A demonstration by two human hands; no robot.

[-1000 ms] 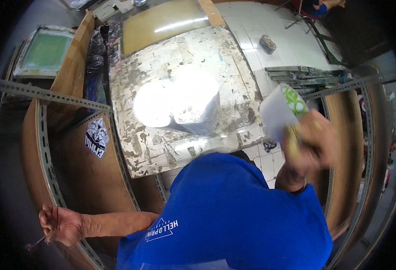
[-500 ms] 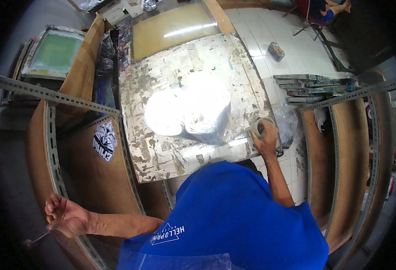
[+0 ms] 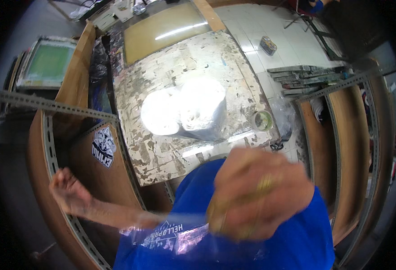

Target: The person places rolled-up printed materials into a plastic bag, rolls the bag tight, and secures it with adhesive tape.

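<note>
My right hand (image 3: 261,193) is raised close in front of my blue shirt (image 3: 198,180), blurred, with its fingers curled closed. Anything inside that fist is hidden. A shiny see-through film (image 3: 191,238) lies across the shirt beside it; whether the hand grips it I cannot tell. At the far left, beside the metal shelf upright, my left hand (image 3: 71,191) has its fingers bent together, and what they hold does not show. A round ring-shaped thing (image 3: 262,120), greenish inside, sits at the table's right edge, apart from both hands.
On the paint-worn table (image 3: 139,155) stand two bright white rolls (image 3: 182,110), overexposed. Behind them lies a yellowish framed screen (image 3: 162,33). Metal shelving (image 3: 49,105) flanks me at left, and more shelves (image 3: 351,117) at right. Stacked dark slats (image 3: 301,76) rest beyond the table.
My right hand has left the round thing on the table and come up close to the camera. The left hand has lifted slightly. The view has shifted a little.
</note>
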